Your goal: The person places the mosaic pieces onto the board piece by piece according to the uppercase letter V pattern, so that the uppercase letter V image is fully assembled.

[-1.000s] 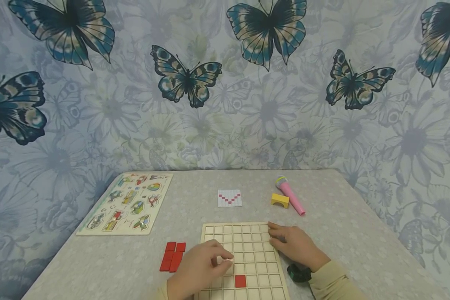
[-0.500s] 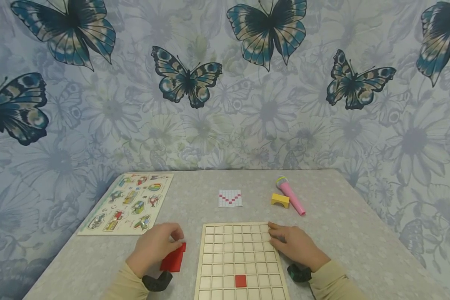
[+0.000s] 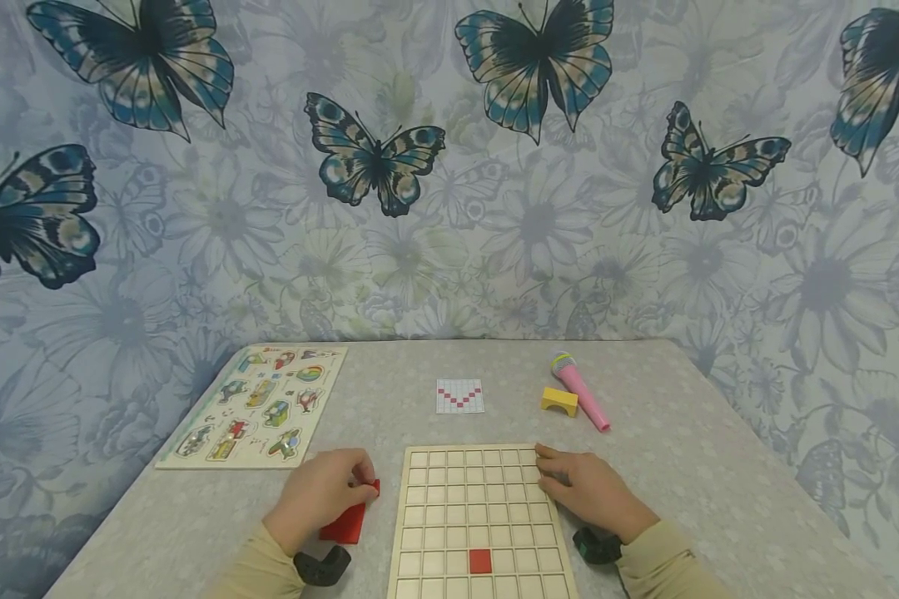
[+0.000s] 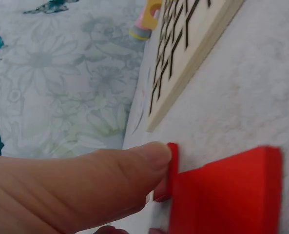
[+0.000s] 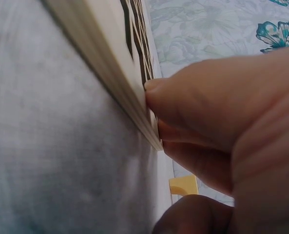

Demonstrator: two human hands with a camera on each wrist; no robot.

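Note:
My left hand (image 3: 322, 495) pinches a small red square tile (image 4: 172, 168) between thumb and fingers, beside more red tiles (image 3: 345, 526) on the table. Part of that group is hidden under the hand. To its right lies a wooden grid board (image 3: 438, 541) of square recesses, with one red tile (image 3: 480, 561) set in a lower middle cell. My right hand (image 3: 592, 491) rests at the board's upper right corner, fingers extended; in the right wrist view the thumb (image 5: 161, 92) touches the board's edge.
A small card (image 3: 460, 396) with a red V pattern on a grid lies behind the board. To its right are a yellow arch block (image 3: 559, 401) and a pink toy microphone (image 3: 586, 399). A picture puzzle board (image 3: 258, 408) lies at the back left.
My left hand has left the grid board and moved left to the red tiles, where it now pinches one at the group's right side. My right hand has stayed at the board's corner.

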